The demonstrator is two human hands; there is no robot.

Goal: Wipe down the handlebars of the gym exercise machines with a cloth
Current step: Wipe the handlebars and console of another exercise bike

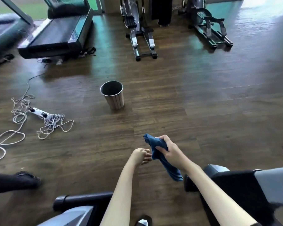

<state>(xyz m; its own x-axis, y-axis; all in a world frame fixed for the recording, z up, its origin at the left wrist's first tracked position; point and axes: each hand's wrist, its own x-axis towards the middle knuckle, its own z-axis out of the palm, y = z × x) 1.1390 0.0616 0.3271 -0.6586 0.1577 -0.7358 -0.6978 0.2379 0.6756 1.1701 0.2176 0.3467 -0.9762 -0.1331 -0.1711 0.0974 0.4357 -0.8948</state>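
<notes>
A dark blue cloth (pixel 160 154) hangs bunched from my right hand (pixel 169 150), which grips it near its top over the wooden floor. My left hand (pixel 141 155) is just left of the cloth with loosely curled fingers that hold nothing; its fingertips are close to the fabric. A black padded handlebar (pixel 82 199) of a grey machine lies low in front of me, and another black and grey machine part (pixel 232 181) sits at my lower right. Two elliptical trainers (pixel 140 31) (pixel 207 25) stand at the far side, their handlebars out of view.
A metal waste bin (pixel 113 95) stands mid-floor. A white power strip (pixel 39 112) with tangled white cable lies at left. Treadmills (pixel 55 35) are at the far left. Another person's dark foot (pixel 23 181) is at lower left, and someone's legs (pixel 163 10) stand between the ellipticals.
</notes>
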